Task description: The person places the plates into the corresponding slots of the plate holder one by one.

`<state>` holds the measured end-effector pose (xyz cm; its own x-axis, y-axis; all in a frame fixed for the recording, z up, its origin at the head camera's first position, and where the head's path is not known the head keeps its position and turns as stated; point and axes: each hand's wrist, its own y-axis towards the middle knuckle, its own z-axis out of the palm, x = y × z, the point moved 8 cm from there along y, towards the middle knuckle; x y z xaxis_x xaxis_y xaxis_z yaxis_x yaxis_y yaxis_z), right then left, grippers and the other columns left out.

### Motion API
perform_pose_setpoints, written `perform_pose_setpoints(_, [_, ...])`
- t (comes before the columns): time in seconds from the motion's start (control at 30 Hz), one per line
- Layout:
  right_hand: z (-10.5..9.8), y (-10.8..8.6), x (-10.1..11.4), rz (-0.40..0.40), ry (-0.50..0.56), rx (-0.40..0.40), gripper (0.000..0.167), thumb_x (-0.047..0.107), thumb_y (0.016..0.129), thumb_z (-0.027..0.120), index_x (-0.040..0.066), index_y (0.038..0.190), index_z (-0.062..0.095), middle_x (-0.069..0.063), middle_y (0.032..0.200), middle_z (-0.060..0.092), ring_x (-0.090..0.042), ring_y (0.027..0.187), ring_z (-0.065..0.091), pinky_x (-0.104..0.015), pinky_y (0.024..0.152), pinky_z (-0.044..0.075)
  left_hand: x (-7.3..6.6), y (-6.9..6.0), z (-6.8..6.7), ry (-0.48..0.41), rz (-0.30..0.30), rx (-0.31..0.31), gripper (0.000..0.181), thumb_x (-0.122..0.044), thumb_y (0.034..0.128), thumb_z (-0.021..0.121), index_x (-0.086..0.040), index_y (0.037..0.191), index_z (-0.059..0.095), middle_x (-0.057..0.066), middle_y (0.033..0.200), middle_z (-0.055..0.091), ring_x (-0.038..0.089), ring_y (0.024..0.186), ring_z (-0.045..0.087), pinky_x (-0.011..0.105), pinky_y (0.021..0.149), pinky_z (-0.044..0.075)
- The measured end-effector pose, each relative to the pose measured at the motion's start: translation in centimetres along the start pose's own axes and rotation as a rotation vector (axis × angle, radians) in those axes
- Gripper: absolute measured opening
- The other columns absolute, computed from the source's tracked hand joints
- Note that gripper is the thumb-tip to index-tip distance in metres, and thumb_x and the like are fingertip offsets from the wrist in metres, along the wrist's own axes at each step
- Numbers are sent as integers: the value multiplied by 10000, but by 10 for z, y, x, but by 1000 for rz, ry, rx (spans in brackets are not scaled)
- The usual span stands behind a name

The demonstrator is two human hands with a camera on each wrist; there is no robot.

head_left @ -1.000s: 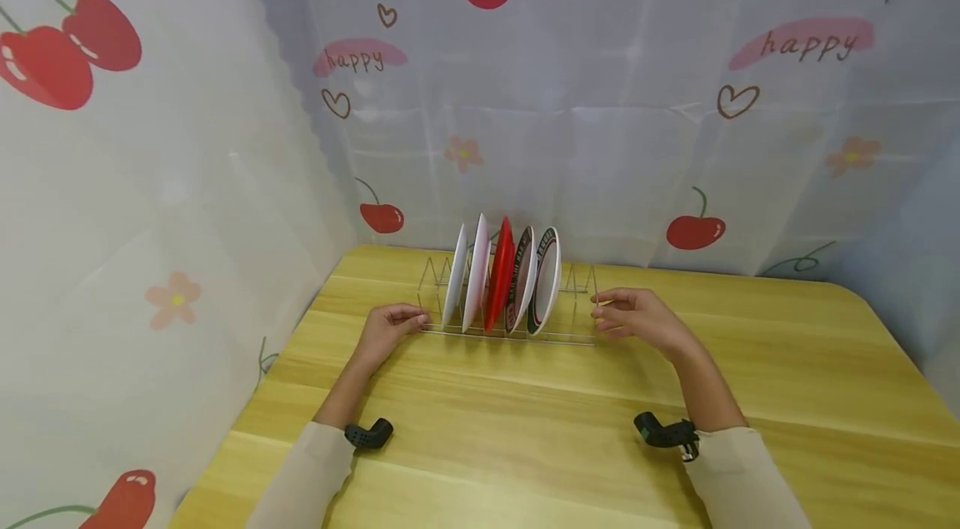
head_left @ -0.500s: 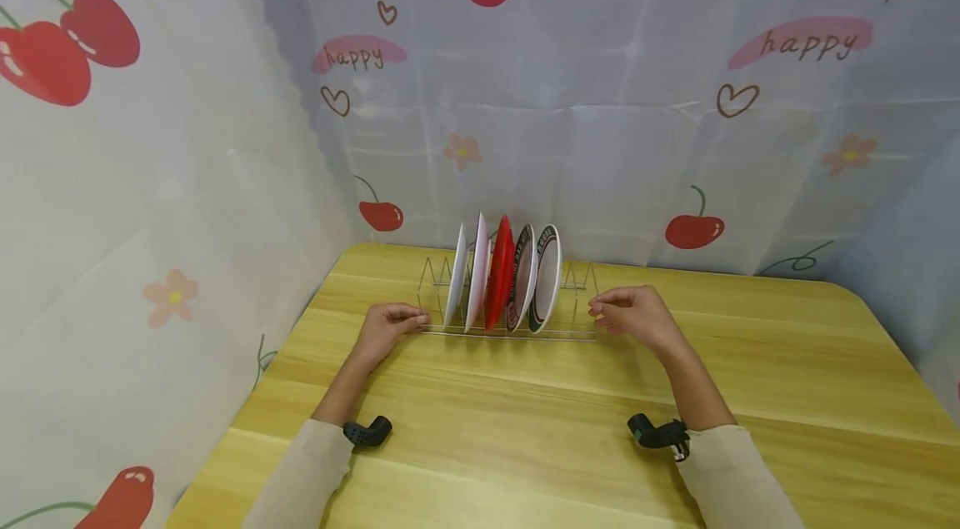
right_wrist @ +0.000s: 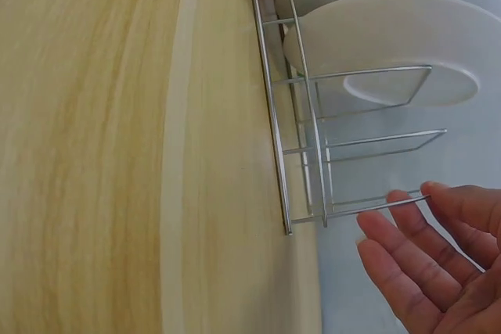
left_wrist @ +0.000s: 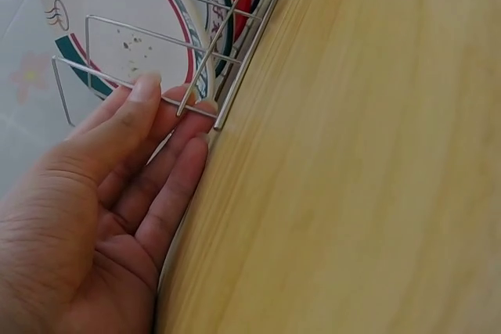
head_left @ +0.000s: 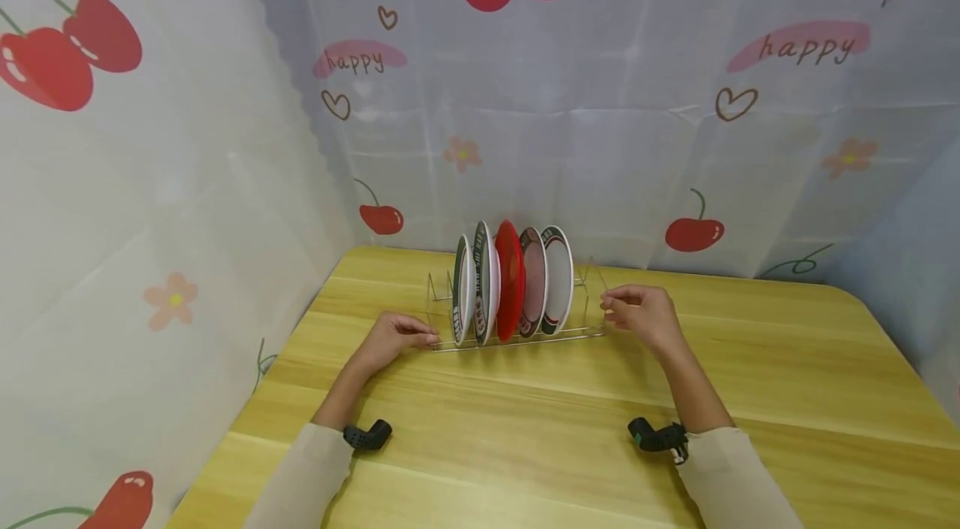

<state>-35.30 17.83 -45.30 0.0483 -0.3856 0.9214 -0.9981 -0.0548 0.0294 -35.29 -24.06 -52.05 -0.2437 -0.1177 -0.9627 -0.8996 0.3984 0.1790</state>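
A metal wire dish rack (head_left: 519, 339) stands on the table, slightly slanted, its left end closer to me. Several plates stand on edge in it: a red plate (head_left: 510, 283) in the middle, white plates with dark green patterned rims, such as the leftmost plate (head_left: 462, 291) and the rightmost plate (head_left: 559, 279), on both sides. At the rack's left end my left hand (head_left: 395, 341) pinches an end wire between thumb and fingers, as the left wrist view shows. My right hand (head_left: 645, 316) pinches the right end wire (right_wrist: 380, 206) with thumb and fingertips, other fingers loosely spread.
The wooden table (head_left: 510, 446) extends in front of the rack and to its right. Close behind stands a cherry-printed curtain (head_left: 600, 171), with another printed sheet (head_left: 187, 204) on the left. Black wrist cameras (head_left: 367, 435) sit on both forearms.
The rack has turned, its left end coming toward me and the whole shifting slightly right. The plates' faces now show at a different angle. Both hands moved with the rack, keeping hold.
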Motion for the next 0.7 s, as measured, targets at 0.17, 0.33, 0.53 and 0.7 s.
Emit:
perform_pose_setpoints(0.17, [-5, -1, 1, 11, -8, -51, 270, 139, 1015, 642, -79, 1160, 705, -215, 1054, 741, -277, 867, 754, -359, 746, 628, -5, 0, 9, -5, 34, 61, 109, -17, 903, 748, 47, 982, 787, 150, 977, 769, 266, 861, 756, 357, 766, 624])
perform_pose_setpoints(0.33, [-9, -3, 2, 15, -22, -90, 263, 135, 1004, 659, -80, 1148, 709, -236, 1063, 736, -205, 817, 755, -293, 713, 618, -9, 0, 20, -6, 49, 131, 139, 0, 895, 751, 93, 996, 769, 148, 982, 771, 225, 895, 749, 317, 779, 617])
perform_pose_setpoints(0.53, [-14, -3, 3, -23, -40, -132, 265, 153, 997, 674, -63, 1144, 720, -241, 1064, 735, -215, 840, 756, -225, 704, 598, -4, -2, 16, 0, -17, 130, 169, -51, 922, 743, 67, 1040, 769, 141, 996, 770, 220, 927, 746, 335, 804, 616])
perform_pose_setpoints(0.7, [-24, -6, 20, -100, -8, -218, 344, 276, 1003, 672, -10, 1188, 717, -214, 1062, 737, -209, 874, 745, -180, 699, 585, -6, -1, -12, -112, -17, -71, 349, -204, 1044, 600, 108, 1168, 696, 209, 1070, 740, 303, 975, 738, 434, 858, 602])
